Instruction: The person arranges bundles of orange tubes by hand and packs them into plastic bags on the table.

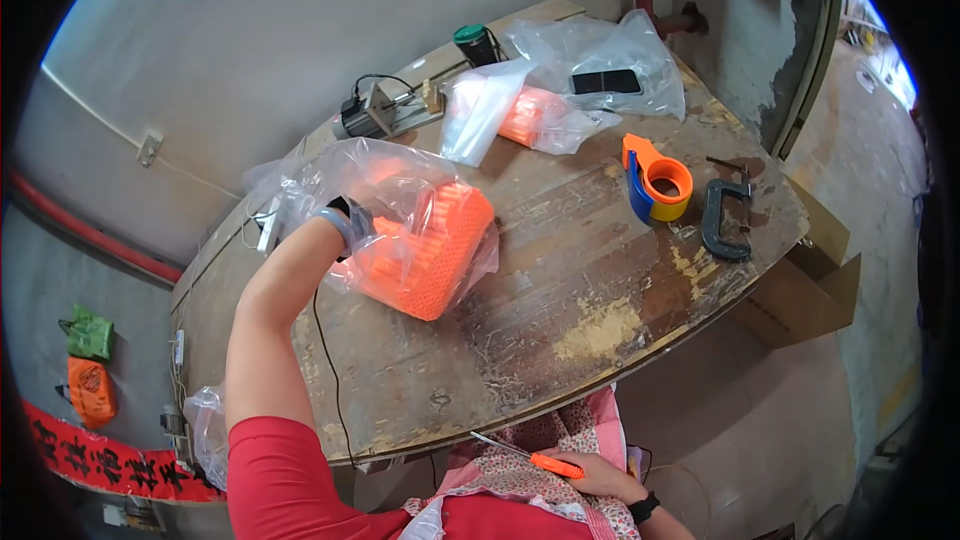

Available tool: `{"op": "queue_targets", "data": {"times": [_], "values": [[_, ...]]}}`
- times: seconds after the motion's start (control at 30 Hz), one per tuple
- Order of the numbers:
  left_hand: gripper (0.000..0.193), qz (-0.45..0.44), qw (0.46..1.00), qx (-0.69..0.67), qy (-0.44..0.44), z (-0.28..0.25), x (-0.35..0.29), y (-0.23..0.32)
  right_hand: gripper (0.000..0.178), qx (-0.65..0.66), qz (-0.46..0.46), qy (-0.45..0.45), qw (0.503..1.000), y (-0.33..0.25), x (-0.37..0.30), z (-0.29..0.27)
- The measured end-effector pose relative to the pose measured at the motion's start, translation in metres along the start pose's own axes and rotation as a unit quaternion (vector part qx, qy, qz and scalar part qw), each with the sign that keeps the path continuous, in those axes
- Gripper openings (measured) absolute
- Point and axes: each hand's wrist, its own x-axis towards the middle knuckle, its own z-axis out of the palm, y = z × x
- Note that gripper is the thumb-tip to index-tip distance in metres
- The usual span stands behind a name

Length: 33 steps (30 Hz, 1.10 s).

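Observation:
A clear plastic bag point(370, 165) lies on the left half of the worn wooden table. Inside it is a bundle of bright orange mesh pieces point(435, 250), set close together in rows. My left hand point(357, 227) reaches to the bag's left side; plastic and a grey band at the wrist hide its fingers, so its grip does not show. Low in front of my body, just off the table's near edge, my right hand point(600, 475) is closed round the orange handle of a screwdriver point(556, 465). Its thin metal shaft points left, toward the table edge.
Farther back lie another bag of orange pieces point(525, 120), a phone point(606, 82) on plastic, and a motor device point(372, 115). At right are an orange and blue tape dispenser point(657, 182) and a C-clamp point(724, 220). A cardboard box point(800, 295) stands beyond the right edge.

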Motion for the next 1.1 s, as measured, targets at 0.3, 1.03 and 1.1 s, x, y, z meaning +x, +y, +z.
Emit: {"op": "queue_targets", "data": {"times": [0.3, 1.03, 1.1], "values": [[0.038, -0.010, 0.982, -0.186, 0.030, 0.028, 0.003, -0.032, 0.046, 0.000, -0.027, 0.018, 0.999, 0.006, -0.001, 0.003], [0.050, -0.034, 0.915, -0.013, 0.402, -0.038, -0.182, 0.150, 0.047, -0.062, 0.020, 0.074, 0.995, 0.003, -0.018, 0.024], [0.044, 0.006, 0.893, 0.035, 0.450, -0.029, -0.202, 0.162, 0.046, 0.001, 0.009, 0.081, 0.997, -0.009, -0.027, 0.028]]}}
